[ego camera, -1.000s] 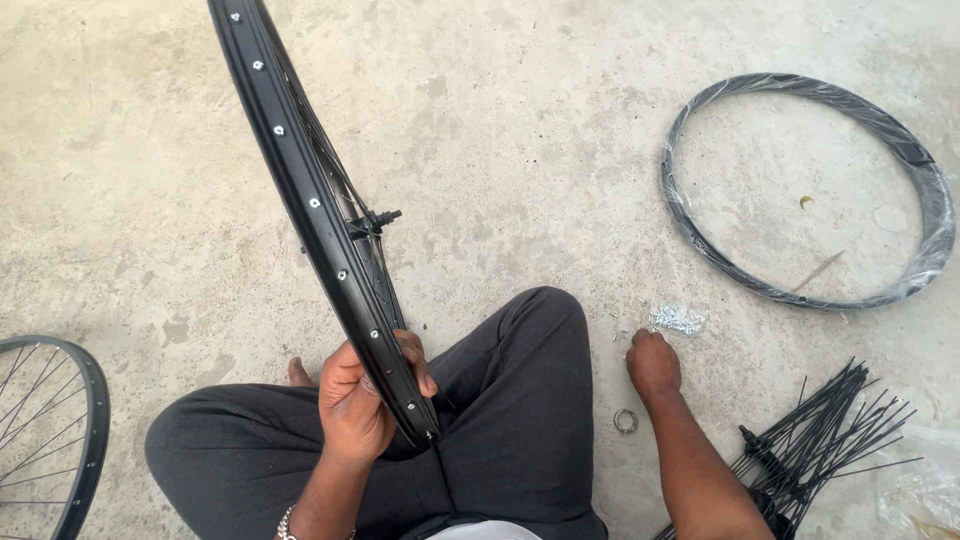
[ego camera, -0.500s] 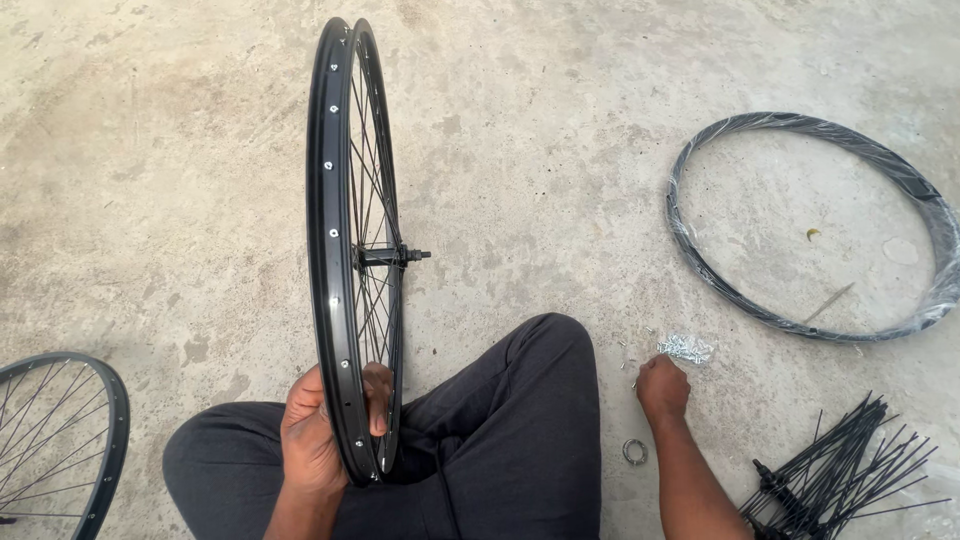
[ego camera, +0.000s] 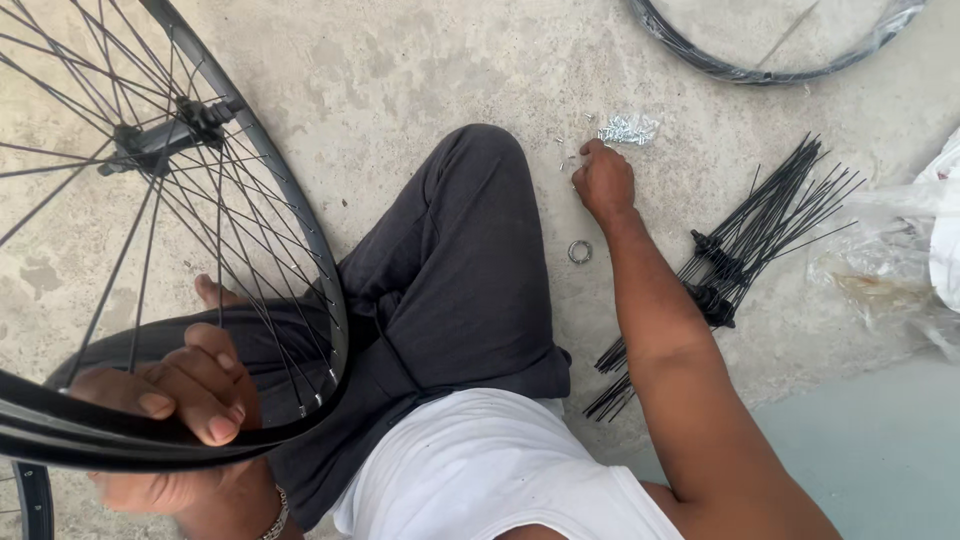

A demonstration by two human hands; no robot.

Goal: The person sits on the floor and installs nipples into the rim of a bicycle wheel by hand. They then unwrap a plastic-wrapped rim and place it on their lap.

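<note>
My left hand (ego camera: 170,410) grips the black rim of a spoked bicycle wheel (ego camera: 322,300) at the lower left. The wheel lies tilted over my crossed legs, its hub (ego camera: 165,135) up at the left. My right hand (ego camera: 603,180) reaches down to the concrete floor with its fingers pinched together just short of a small pile of silver spoke nipples (ego camera: 628,128). Whether a nipple sits between those fingers cannot be told. A metal ring (ego camera: 579,251) lies on the floor beside my right wrist.
A bundle of black spokes (ego camera: 735,270) lies to the right of my forearm. A bare black rim (ego camera: 770,60) rests at the top right. Clear plastic wrapping (ego camera: 890,270) sits at the right edge. Part of another wheel (ego camera: 35,500) shows at the bottom left.
The wheel has swung from upright to tilted flat toward the left, closer to the camera. My view has dropped lower. My right hand has moved up to the nipple pile.
</note>
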